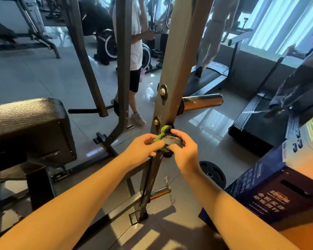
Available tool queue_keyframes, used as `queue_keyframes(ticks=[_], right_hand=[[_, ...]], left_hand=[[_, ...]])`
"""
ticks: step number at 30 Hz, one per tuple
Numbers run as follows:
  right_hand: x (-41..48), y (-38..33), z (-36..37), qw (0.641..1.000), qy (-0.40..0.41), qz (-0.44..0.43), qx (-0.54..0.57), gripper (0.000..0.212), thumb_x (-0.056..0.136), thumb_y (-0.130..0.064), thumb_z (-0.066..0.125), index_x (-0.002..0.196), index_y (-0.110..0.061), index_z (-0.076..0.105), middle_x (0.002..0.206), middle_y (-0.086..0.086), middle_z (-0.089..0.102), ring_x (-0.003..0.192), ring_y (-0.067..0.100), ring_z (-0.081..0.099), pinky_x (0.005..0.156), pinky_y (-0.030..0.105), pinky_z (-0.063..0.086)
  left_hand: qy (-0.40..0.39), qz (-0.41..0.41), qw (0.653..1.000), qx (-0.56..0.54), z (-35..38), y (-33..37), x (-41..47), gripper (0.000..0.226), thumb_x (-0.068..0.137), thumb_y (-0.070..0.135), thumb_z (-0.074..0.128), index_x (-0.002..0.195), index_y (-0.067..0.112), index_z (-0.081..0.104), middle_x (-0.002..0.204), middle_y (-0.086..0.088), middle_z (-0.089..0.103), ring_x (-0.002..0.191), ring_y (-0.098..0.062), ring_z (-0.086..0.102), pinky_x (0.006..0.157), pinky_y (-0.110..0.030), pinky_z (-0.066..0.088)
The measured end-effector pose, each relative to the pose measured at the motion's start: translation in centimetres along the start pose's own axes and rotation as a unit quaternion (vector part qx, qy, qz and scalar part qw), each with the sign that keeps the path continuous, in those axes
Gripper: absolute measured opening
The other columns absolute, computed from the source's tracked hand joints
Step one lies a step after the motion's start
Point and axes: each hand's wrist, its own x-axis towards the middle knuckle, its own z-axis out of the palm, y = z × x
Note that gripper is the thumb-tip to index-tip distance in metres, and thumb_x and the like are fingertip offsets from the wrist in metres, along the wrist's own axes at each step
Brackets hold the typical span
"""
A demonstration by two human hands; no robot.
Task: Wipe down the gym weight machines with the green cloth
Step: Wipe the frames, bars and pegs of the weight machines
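We hold the green cloth bunched between both hands, low against the front of the tan upright post, just below its lower bolt. Our left hand has its fingers curled, pinching the cloth's green edge. The thumb and fingers of our right hand are curled round the wad from the post's right side. A greyish face of the cloth is turned up towards us. Whether its upper tip touches the post, we cannot tell.

We judge that we are refolding the cloth before wiping. To do this well, we should fold it into a flat pad with a fresh face outwards, not a ball, so the whole face meets the metal. One hand is enough to carry the pad, and the other can steady us on the post.

From here we would wipe in long strokes along the post, top downwards, so that dirt is not dragged back over cleaned metal. We should work round both bolts, the upper bolt too, since grime likely collects at their washers. The chrome peg jutting from the post's right side wants the cloth wrapped round it and drawn outwards to its end
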Motion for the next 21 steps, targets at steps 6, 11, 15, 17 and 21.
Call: queue_keyframes(ticks=[6,11,15,17,21], right_hand=[[-0.7,-0.6,-0.8,1.0,0.024,-0.005,0.001,0.04,0.09,0.001,0.073,0.125,-0.01,0.057,0.11,0.001,0.069,0.089,0.015,0.074,0.073,0.028,0.062],[-1.5,-0.5,-0.9,0.99,0.091,0.062,-0.092,0.031,0.085,-0.02,0.083,0.101,-0.022,0.057,0.101,0.013,0.063,0.07,0.025,0.07,0.054,0.038,0.062],[-2.0,-2.3,-0.6,0.994,0.062,0.085,-0.01,0.007,0.095,-0.013,0.071,0.093,-0.019,0.067,0.091,0.002,0.067,0.074,0.01,0.071,0.063,0.038,0.065],[-2.2,-3.6,-0.2,0.984,0.029,0.135,0.114,0.004,0.098,-0.015,0.068,0.099,-0.017,0.07,0.086,-0.011,0.07,0.081,0.009,0.072,0.073,0.036,0.065],[-1.3,-3.4,0.9,0.981,0.07,0.133,0.121,0.012,0.091,-0.018,0.076,0.097,-0.024,0.068,0.093,-0.002,0.074,0.089,0.022,0.075,0.078,0.047,0.064]], left_hand=[[0.044,0.055,0.997,0.029,0.4,0.3,-1.2,0.012,0.097,0.023,0.069,0.108,0.017,0.069,0.097,0.001,0.076,0.091,-0.015,0.072,0.076,-0.025,0.058],[0.096,0.062,0.989,0.097,1.0,0.6,-1.1,0.009,0.097,0.026,0.068,0.102,0.02,0.064,0.094,0.0,0.072,0.087,-0.013,0.07,0.079,-0.029,0.057],[0.122,0.091,0.977,0.147,1.5,1.4,-1.2,0.011,0.097,0.023,0.068,0.104,0.02,0.061,0.093,0.001,0.068,0.086,-0.012,0.067,0.078,-0.029,0.056],[0.088,0.106,0.976,0.168,1.8,1.6,-1.3,0.012,0.096,0.021,0.069,0.106,0.021,0.062,0.094,0.003,0.069,0.086,-0.011,0.067,0.08,-0.03,0.057],[0.034,0.12,0.966,0.227,1.3,2.7,-1.1,0.017,0.096,0.022,0.069,0.113,0.025,0.069,0.101,0.009,0.071,0.092,-0.005,0.067,0.083,-0.021,0.054]])
